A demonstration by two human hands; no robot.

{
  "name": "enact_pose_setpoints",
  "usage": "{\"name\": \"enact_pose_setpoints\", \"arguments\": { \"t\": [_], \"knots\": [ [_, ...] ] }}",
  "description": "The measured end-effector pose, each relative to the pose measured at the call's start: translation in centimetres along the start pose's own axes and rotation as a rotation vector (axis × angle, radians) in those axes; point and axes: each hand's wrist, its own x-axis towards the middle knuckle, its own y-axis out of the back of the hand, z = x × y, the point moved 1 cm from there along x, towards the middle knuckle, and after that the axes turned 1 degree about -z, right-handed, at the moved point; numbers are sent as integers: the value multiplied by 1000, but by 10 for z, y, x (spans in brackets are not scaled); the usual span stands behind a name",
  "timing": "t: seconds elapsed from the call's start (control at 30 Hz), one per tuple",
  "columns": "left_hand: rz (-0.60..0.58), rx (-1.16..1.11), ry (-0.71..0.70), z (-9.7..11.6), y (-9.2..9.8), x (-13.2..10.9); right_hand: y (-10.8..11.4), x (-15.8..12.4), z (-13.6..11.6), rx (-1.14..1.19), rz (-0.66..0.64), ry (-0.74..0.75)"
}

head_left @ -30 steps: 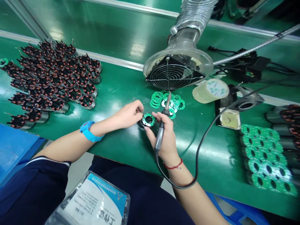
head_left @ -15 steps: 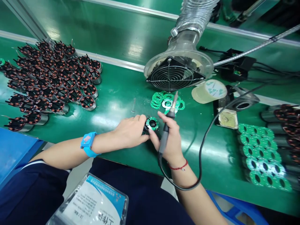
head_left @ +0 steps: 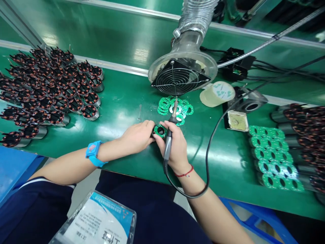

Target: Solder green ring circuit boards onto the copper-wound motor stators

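Observation:
A round motor coil part with a green ring board (head_left: 160, 130) on top is between my two hands, low over the green table. My left hand (head_left: 138, 136) grips its left side, fingers closed round it. My right hand (head_left: 175, 145) holds a soldering iron (head_left: 168, 144) with its metal tip pointing up and away. The thumb and fingertips of that hand also touch the right side of the part. Just beyond lie loose green ring boards (head_left: 164, 105) in a pile.
Many copper-wound coil parts (head_left: 61, 88) stand at the left. A fume fan (head_left: 175, 81) with a hose hangs behind the loose boards. Rightward are a yellowish roll (head_left: 217, 94), a sponge tray (head_left: 238, 120) and rows of board-topped parts (head_left: 273, 156). The iron's cable loops by my right forearm.
My right fingers have closed in on the part, and the green ring board on it has turned or tilted slightly. The whole view has shifted a little.

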Motion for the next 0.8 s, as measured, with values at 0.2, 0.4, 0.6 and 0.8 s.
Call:
{"name": "enact_pose_setpoints", "arguments": {
  "t": [0.2,0.4,0.6,0.8],
  "knots": [
    [-123,-37,6,-12,25,0,1,2,-1,85,-165,80],
    [32,-382,0,-14,30,4,-1,2,0,54,-97,101],
    [54,-610,49,-15,19,9,2,4,-7,18,-70,185],
    [15,-657,97,-16,24,8,8,5,-12,-45,-65,186]
  ]
}}
